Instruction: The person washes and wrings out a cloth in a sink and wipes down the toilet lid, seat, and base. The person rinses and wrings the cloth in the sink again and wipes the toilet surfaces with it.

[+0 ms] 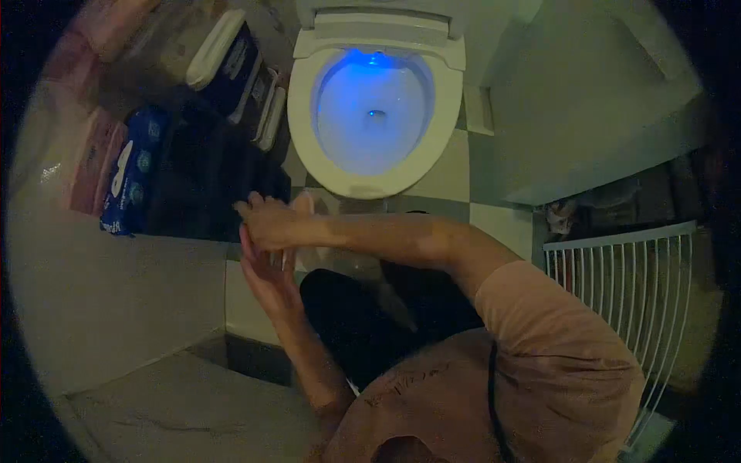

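Observation:
My right hand reaches across from the right and lies over my left hand. Its fingertips are spread apart and point left. The left hand comes up from below with its fingers stretched out, partly covered by the right. Between the palms the view is dim, and no held object can be made out there. Both hands are in front of a dark box-like block at the left wall. Beyond them stands a white toilet with its lid up and blue light in the bowl.
On the left are a blue printed pack, a pink pack and a white-lidded dark container. A white wire rack stands on the right, below a pale cabinet. Checkered tiles surround the toilet base.

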Demonstrator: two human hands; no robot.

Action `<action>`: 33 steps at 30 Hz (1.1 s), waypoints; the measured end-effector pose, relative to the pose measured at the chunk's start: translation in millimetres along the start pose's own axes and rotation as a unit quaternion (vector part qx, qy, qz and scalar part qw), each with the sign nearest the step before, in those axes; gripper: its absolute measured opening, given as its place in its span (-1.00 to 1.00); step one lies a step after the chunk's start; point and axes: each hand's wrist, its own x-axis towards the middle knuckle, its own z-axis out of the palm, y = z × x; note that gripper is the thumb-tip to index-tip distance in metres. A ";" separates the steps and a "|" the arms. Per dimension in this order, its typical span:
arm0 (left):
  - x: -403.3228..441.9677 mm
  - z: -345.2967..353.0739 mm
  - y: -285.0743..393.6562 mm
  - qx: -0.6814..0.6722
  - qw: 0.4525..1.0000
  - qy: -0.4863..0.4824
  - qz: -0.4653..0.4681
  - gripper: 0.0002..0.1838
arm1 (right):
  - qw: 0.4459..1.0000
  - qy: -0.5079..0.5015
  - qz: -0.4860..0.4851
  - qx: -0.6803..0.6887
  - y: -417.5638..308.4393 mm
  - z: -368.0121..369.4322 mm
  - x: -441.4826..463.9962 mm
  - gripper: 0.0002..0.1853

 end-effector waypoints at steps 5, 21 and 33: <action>53.5 57.0 0.1 -0.104 0.982 0.064 -0.146 -0.37 | 0.994 0.053 0.042 0.084 7.5 -89.6 -37.9 -0.51; 276.7 382.8 -130.1 0.444 0.309 -0.377 0.752 -0.65 | 0.847 0.369 0.282 0.260 72.5 -193.8 -231.4 -0.52; 458.6 257.8 -85.8 0.355 0.794 -0.302 0.389 -0.47 | 0.820 0.381 0.349 0.247 92.1 -217.8 -261.1 -0.67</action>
